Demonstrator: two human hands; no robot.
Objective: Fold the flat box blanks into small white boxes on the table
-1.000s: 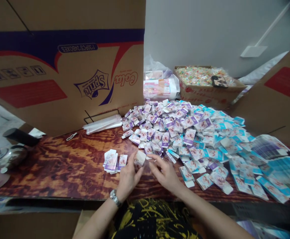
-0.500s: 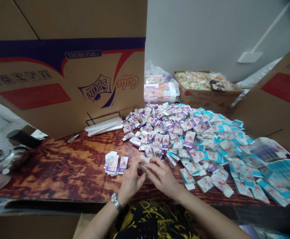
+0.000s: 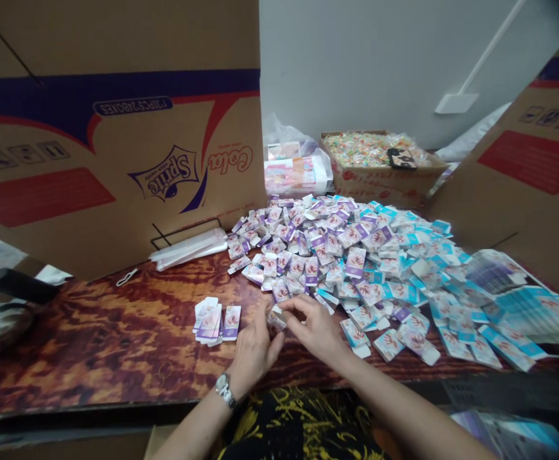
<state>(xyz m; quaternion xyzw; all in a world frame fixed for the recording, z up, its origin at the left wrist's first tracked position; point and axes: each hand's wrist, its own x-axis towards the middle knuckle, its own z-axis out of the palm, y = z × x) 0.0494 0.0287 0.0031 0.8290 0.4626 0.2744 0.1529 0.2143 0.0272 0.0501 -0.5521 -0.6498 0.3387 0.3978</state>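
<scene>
My left hand [image 3: 253, 348], a watch on its wrist, grips a small printed carton [image 3: 276, 321] between thumb and fingers. The fingers of my right hand [image 3: 312, 329] are closed on the carton's upper edge, where a pale flap shows; fingers partly cover it. Left of my hands lies a small stack of flat purple-and-white cartons [image 3: 209, 322], with a single one [image 3: 232, 322] beside it. Beyond my hands spreads a large heap of small purple and blue cartons [image 3: 329, 246], some with flaps sticking out.
A tall cardboard box [image 3: 116, 140] stands at the back left, another [image 3: 523, 172] at the right. An open box of wrapped pieces [image 3: 379, 176] sits by the wall. Clear plastic bags [image 3: 190, 249] lie on the patterned table [image 3: 107, 345]. Flat blue cartons [image 3: 542, 313] fan out at the right.
The view has swung slightly to the right. Both hands stay together on the small carton, whose printed face now shows more; my right fingers have shifted along its upper edge.
</scene>
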